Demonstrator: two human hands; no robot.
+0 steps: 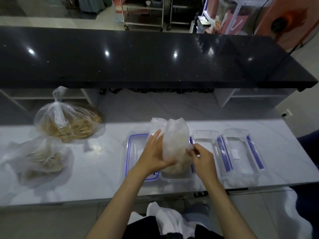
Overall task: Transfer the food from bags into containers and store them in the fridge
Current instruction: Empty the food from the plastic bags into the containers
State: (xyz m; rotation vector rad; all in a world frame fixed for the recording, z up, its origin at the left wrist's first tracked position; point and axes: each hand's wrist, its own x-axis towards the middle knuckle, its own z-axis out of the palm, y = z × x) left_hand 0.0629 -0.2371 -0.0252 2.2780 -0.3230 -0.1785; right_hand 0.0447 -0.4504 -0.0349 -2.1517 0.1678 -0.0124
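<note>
Pale marble-look surface [96, 171] below a black raised counter [138, 57]. Clear bag of pale food [175, 144] upended over an open clip-lock container [174, 176], food mound resting inside. Left hand [153, 156] flat against bag side, fingers spread; right hand [201, 158] pinching the bag's edge. Emptying step in hand; next probably lifting the bag clear. Two tied bags [67, 121] waiting left. No legible writing.

Open counter [103, 169] btwn bags [69, 125] (left) & containers [240, 152], dark ledge [138, 57] behind
</note>
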